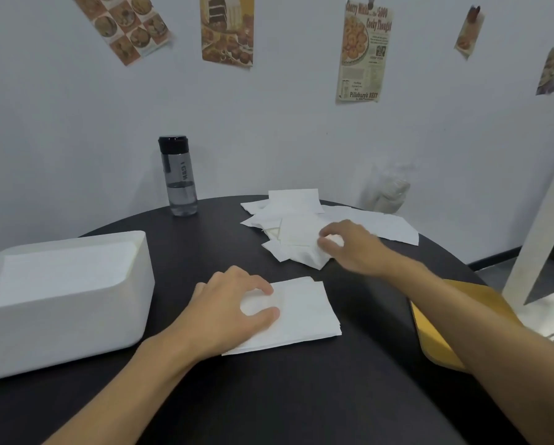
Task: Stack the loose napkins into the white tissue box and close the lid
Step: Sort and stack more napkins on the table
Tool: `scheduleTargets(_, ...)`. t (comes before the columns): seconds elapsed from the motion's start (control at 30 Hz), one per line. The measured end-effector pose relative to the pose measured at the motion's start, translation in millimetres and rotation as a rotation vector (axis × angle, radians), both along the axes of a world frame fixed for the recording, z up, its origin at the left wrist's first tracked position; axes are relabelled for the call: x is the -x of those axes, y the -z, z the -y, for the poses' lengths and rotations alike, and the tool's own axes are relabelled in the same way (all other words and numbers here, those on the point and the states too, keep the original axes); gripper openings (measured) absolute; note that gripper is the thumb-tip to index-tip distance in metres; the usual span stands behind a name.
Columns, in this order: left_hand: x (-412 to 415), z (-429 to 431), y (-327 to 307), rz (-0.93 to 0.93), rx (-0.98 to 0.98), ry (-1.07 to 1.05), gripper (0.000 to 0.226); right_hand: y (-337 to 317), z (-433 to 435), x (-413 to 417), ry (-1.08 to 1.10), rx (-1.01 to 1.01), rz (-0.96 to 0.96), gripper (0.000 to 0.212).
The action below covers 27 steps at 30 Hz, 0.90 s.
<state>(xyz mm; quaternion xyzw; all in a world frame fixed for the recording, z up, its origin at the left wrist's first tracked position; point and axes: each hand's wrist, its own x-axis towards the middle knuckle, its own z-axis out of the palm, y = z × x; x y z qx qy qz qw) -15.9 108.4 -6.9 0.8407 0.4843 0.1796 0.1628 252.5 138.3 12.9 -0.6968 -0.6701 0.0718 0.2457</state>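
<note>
Nearest on the dark, matte round bench [269, 396] lies a squared-up stack of napkins [301, 313], thin white sheets with soft, slightly fanned edges. The left hand [234, 303] rests on the stack's left half, its fingers arched and spread, thumb and fingertips pressing down on the top sheet without closing round it. Farther and to the right, the loose napkins [295, 229] sprawl in an overlapping, crumpled heap; the right hand [349, 245] sits at the heap's near right edge, fingers curled and pinching a fold of one sheet. Left of the stack and apart from it stands the white tissue box [76, 303], smooth and round-cornered, its top open with flat white paper showing inside. A clear bottle [178, 178] with a black cap stands upright at the far edge. A flat yellow board [436, 335] lies under the right forearm.
</note>
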Motion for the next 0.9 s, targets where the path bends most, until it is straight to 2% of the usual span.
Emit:
scheduleTargets(0.07, -7.9, 1.7, 3.6, 0.013, -0.039, -0.001, 0.032, 3.0, -12.1, -31.0, 0.126, 0.046, 0.147, 0.023)
scheduleTargets(0.1, -10.9, 2.0, 5.5, 0.025, -0.053, -0.005, 0.032, 7.4, -18.1, -48.5, 0.177, 0.132, 0.181, 0.026)
scheduleTargets(0.17, -14.8, 1.7, 8.4, 0.051, -0.078, -0.015, 0.033, 19.1, -29.1, -80.6, 0.245, 0.326, 0.186, 0.042)
scheduleTargets(0.23, -16.0, 0.0, 10.9, 0.072, -0.095, -0.014, 0.033, 28.0, -39.6, -100.8, 0.246, 0.401, 0.189, 0.06)
scheduleTargets(0.3, -16.2, -2.0, 13.2, 0.084, -0.106, -0.011, 0.032, 32.4, -46.1, -106.0, 0.245, 0.403, 0.207, 0.064)
scheduleTargets(0.4, -16.3, -5.5, 16.8, 0.084, -0.13, -0.012, 0.032, 36.8, -48.0, -102.7, 0.309, 0.413, 0.229, 0.056)
scheduleTargets(0.53, -17.4, -7.3, 19.0, 0.088, -0.147, -0.008, 0.032, 49.7, -57.0, -111.0, 0.355, 0.388, 0.131, 0.058)
scheduleTargets(0.67, -17.1, -7.6, 20.0, 0.095, -0.155, -0.012, 0.031, 40.7, -47.2, -104.8, 0.339, 0.335, 0.126, 0.055)
scheduleTargets(0.77, -17.6, -6.3, 19.4, 0.095, -0.156, -0.014, 0.031, 38.5, -46.1, -105.6, 0.323, 0.318, 0.164, 0.065)
scheduleTargets(0.9, -16.7, -7.1, 19.3, 0.096, -0.148, -0.016, 0.032, 39.2, -51.9, -105.9, 0.354, 0.336, 0.161, 0.089)
